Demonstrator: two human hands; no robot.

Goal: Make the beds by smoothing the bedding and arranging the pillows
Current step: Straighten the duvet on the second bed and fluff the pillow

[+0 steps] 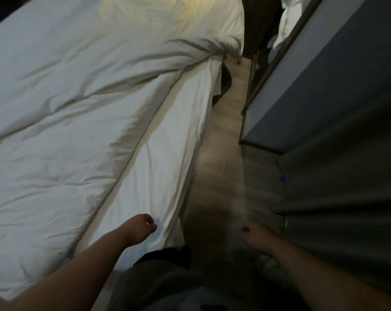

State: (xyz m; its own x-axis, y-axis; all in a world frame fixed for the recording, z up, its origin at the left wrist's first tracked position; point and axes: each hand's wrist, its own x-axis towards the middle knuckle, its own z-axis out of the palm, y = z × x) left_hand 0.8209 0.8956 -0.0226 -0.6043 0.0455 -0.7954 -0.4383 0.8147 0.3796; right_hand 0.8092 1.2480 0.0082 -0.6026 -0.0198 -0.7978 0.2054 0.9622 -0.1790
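Head view: white rumpled quilted duvet (78, 108), spread over bed at left, creased throughout, near edge running diagonally from lower left to upper right, far corner bunched and folded over; smooth white bed sheet (165, 151), bare strip between duvet edge and bed side, draped down toward floor; left hand (143, 227), bare forearm extended, over lower end of sheet strip near bed edge, fingers loosely curled, nothing seen in grasp; right hand (256, 237), above aisle, well apart from bed, blurred and dim, fingers bent inward, grip not discernible; brown wood-plank floor (214, 153), narrow aisle beside bed; blue-grey panel with dark frame (313, 75), right of aisle; heap of white bedding (284, 30), top right, beyond panel, partly hidden; dark grey garment (163, 281), bottom centre
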